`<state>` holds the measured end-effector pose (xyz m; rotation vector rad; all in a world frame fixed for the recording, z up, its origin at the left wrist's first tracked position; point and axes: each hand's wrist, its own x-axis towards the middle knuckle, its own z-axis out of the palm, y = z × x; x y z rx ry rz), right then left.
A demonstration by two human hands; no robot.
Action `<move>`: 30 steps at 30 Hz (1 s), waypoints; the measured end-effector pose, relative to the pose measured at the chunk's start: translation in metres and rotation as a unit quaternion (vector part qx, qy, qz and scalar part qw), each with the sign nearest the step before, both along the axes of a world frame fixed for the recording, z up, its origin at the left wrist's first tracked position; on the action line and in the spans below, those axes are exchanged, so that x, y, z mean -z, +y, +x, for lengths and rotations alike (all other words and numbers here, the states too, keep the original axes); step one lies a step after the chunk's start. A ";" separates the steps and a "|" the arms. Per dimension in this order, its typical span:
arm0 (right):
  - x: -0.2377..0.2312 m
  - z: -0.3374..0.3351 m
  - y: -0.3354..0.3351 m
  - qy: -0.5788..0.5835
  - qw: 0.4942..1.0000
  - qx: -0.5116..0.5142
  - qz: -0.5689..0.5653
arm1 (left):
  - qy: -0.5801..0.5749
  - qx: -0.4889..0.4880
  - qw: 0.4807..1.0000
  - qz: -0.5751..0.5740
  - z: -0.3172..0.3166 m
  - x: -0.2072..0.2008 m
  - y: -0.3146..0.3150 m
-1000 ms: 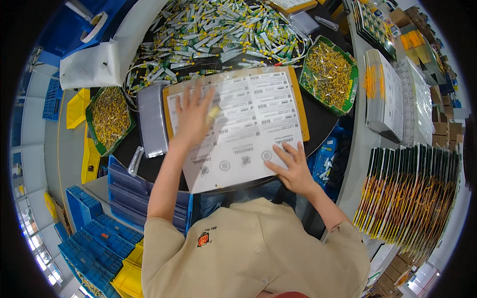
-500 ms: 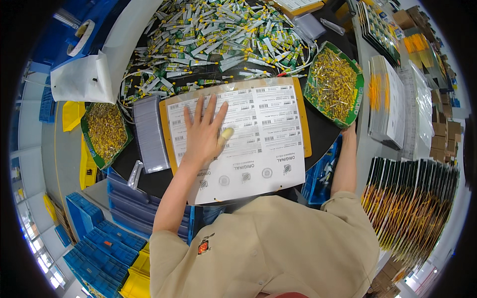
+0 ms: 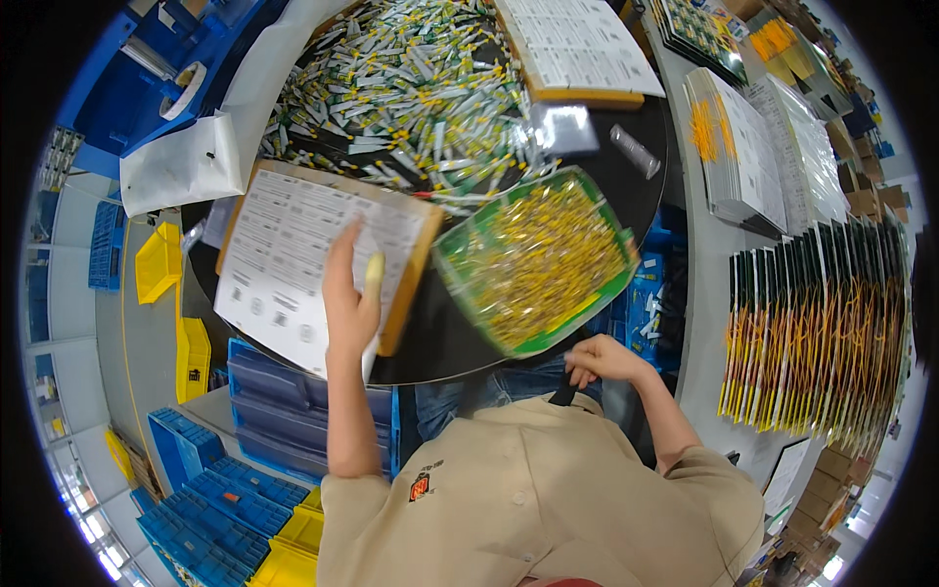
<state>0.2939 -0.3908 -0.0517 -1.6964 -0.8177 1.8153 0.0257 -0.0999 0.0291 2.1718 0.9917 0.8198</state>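
Yellow thumb cover (image 3: 375, 268) on, the left hand (image 3: 351, 305) lies open, fingers extended, over a printed sheet (image 3: 279, 240). Sheet and tan board (image 3: 412, 284) have shifted leftward and tilted; the green tray (image 3: 556, 335) has come in from the right, seemingly putting both within easy reach. The right hand (image 3: 608, 359), now off the tray, curls by the black table (image 3: 430, 342); whether it grips anything cannot be told. Small tubes (image 3: 391, 93) heap beyond.

This looks like an assembly workshop: heaped small tubes (image 3: 435, 122), printed sheets (image 3: 284, 235), blue plastic bins (image 3: 220, 501) and stacked cartons (image 3: 827, 477).
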 end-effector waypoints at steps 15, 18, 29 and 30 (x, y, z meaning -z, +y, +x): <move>-0.004 0.126 0.188 -0.644 0.687 -0.014 0.334 | -0.312 -0.219 0.657 -0.651 -0.075 0.124 -0.179; -0.005 0.106 0.195 -0.632 0.694 -0.070 0.338 | -0.461 -0.380 0.694 -0.402 -0.089 0.163 -0.146; -0.012 0.010 0.203 -0.595 0.697 -0.106 0.386 | -0.269 -0.341 0.783 -0.446 -0.255 0.158 0.001; -0.015 0.008 0.206 -0.590 0.712 -0.087 0.371 | -0.222 -0.341 0.791 -0.457 -0.256 0.146 0.002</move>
